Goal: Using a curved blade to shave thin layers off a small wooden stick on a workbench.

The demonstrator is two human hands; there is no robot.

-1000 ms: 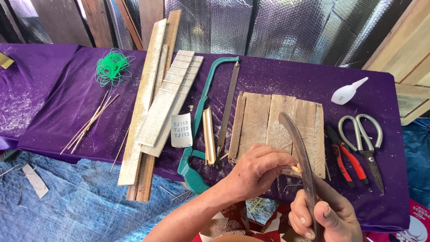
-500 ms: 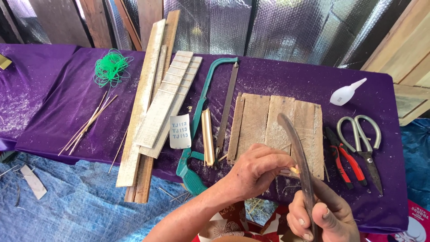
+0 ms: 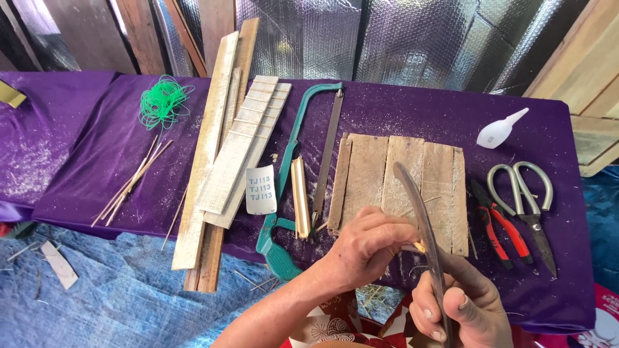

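My right hand (image 3: 461, 306) grips a long curved dark knife (image 3: 419, 212), its blade pointing away from me over the wooden board (image 3: 371, 171). My left hand (image 3: 367, 248) pinches a small pale bamboo sliver (image 3: 419, 246) against the blade's edge. Both hands hover at the near edge of the purple-covered table (image 3: 97, 148), just in front of the board.
A green hacksaw (image 3: 293, 167), short bamboo strips (image 3: 300, 196), a white card (image 3: 261, 190) and long wooden slats (image 3: 219, 148) lie left of the board. Red-handled pliers (image 3: 496, 222), scissors (image 3: 529, 206) and a white glue bottle (image 3: 500, 130) lie right. Green string (image 3: 162, 100) and thin sticks (image 3: 132, 183) sit far left.
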